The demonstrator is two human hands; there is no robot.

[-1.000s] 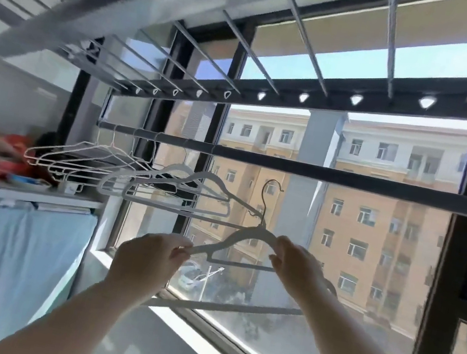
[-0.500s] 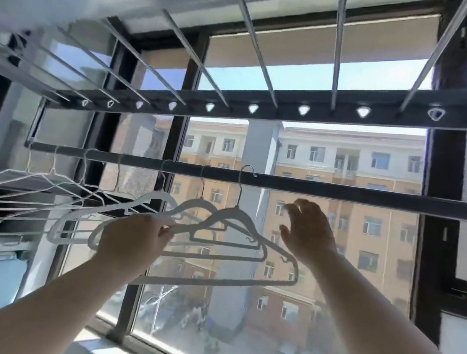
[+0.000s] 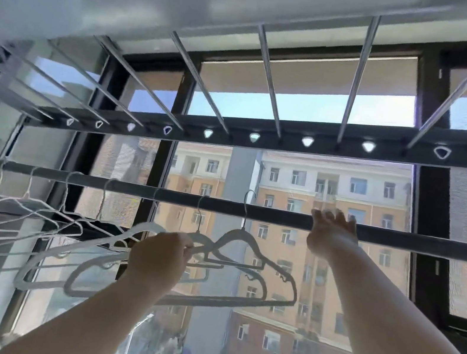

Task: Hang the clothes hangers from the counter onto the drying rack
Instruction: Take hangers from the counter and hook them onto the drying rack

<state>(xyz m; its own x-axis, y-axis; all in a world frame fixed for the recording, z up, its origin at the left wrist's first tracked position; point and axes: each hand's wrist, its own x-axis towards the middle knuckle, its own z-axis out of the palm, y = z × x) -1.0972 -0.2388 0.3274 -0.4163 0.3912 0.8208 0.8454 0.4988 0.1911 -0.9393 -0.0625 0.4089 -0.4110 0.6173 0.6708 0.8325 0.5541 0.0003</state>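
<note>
One slim grey hanger (image 3: 242,235) hooked on rail (image 3: 130,189); left hand (image 3: 160,257) fingers pinch its shoulder; right hand (image 3: 329,236) fingers spread.

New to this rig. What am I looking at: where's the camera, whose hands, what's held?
One view only: a wide-angle camera worn on a person's head, looking up at a window. No robot, just two bare hands. The left hand grips the left shoulder of a dark grey hanger, its hook over the black rail. The right hand touches that rail, fingers straight. Further left hang white wire hangers. The counter is out of view.
</note>
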